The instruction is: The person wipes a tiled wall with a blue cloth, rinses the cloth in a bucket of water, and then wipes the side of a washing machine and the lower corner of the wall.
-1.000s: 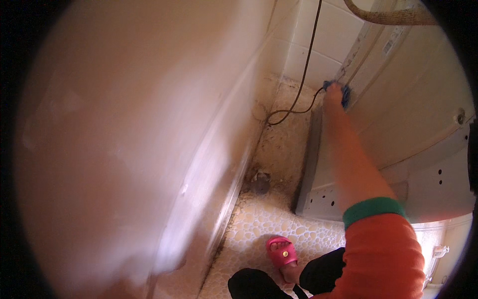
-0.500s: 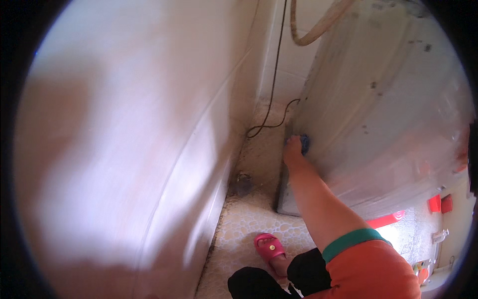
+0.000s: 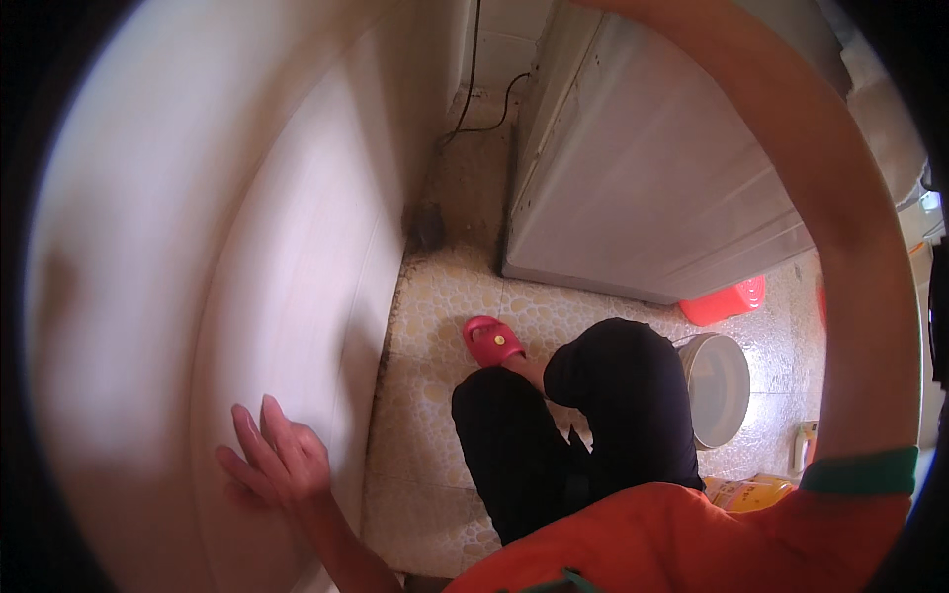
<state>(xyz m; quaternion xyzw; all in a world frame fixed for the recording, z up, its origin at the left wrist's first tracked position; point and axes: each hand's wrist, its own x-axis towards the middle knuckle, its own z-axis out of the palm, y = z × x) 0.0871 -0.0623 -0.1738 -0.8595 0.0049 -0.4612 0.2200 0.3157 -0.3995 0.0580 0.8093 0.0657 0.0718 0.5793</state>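
Left hand: the left hand [image 3: 272, 457] is laid flat and spread against the pale tiled wall [image 3: 198, 296] at the lower left; nothing is held in it — it looks to be used as a prop.
Right hand: the right arm [image 3: 840, 247] is raised in a wide arc across the right of the view, up over the top of the white appliance; the right hand itself is lost at the upper rim, so whether it is clenched, loose or holding anything cannot be told.
Appliance: a white box-shaped appliance [image 3: 643, 198] is stood on the floor against the far wall, its grey-white side panel turned toward the person.
Cable: a dark cable [image 3: 473, 69] is hung down the wall corner beside the appliance and is run toward its back edge.
Floor: a pebble-patterned floor [image 3: 435, 326] is seen between wall and appliance; grime is gathered in the narrow gap at the corner, near a small dark object that cannot be made out.
Person: dark trousers and a pink slipper [image 3: 492, 341] are seen — the body is crouched or bent between wall and appliance.
Nearby things: a red plastic basin [image 3: 727, 301] is tucked at the appliance's lower right corner; a white round bucket or bowl [image 3: 717, 385] is set just beside the knee.
Progress: the work appears centred on the appliance; the visible side panel looks mostly clean, yet the floor gap looks dirty, so the work is judged unfinished.
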